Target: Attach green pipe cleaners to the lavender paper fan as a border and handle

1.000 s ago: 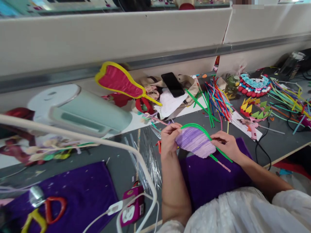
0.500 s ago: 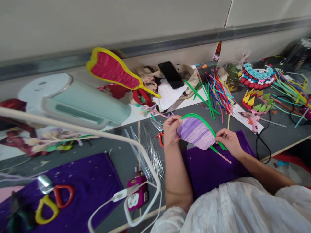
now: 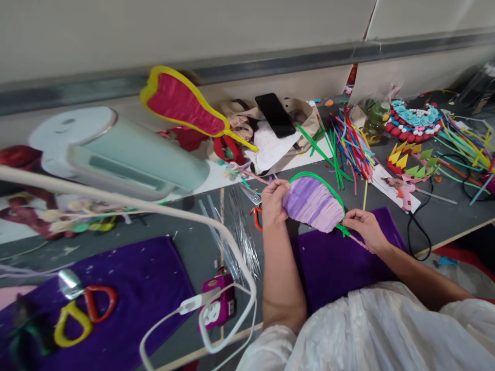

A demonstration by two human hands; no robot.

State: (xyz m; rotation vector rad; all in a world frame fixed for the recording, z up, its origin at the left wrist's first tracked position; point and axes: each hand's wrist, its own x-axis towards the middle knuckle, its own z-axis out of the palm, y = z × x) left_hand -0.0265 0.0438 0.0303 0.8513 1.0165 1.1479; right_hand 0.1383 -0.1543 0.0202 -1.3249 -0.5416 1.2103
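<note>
Both hands (image 3: 275, 199) (image 3: 364, 228) closed on green-edged piece (image 3: 313, 204)

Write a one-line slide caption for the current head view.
Left hand and right hand hold a purple-striped, petal-shaped piece with green fuzzy edging over a dark-purple cloth.

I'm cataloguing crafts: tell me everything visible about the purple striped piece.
The purple striped piece is flat and rounded, banded light and dark, crinkled like paper. Green strips border its far edge; a pink stem juts from its right end. The left hand grips its left end; the right hand is at the stem end. A purple cloth shows below.
</note>
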